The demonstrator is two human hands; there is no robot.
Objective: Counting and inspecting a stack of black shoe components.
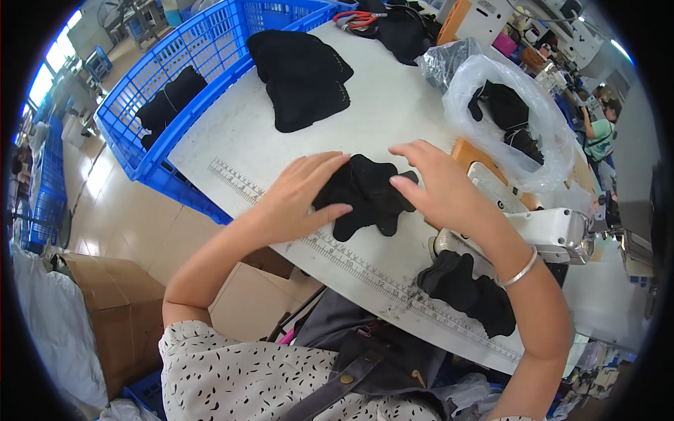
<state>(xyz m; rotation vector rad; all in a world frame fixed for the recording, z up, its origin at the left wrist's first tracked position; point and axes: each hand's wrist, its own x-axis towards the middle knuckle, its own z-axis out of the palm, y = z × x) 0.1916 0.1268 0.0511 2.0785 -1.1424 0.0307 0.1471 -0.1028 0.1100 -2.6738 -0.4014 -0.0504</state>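
Observation:
A black cut fabric piece (365, 196) with lobed edges lies on the white table, between my two hands. My left hand (298, 193) rests at its left edge, fingers stretched out and thumb apart. At the piece's right end is my right hand (442, 184), with its thumb and fingers spread; whether it touches the cloth I cannot tell. A bracelet circles my right wrist. Near my right forearm lies a small stack of black fabric pieces (467, 291), beside the white sewing machine (554, 235).
Larger black fabric pieces (305, 81) lie farther back on the table (225, 137), which has a printed ruler along its front edge. A blue crate (203, 52) stands at the left. A plastic bag (463, 88) of black pieces and red-handled pliers (361, 21) sit at the back.

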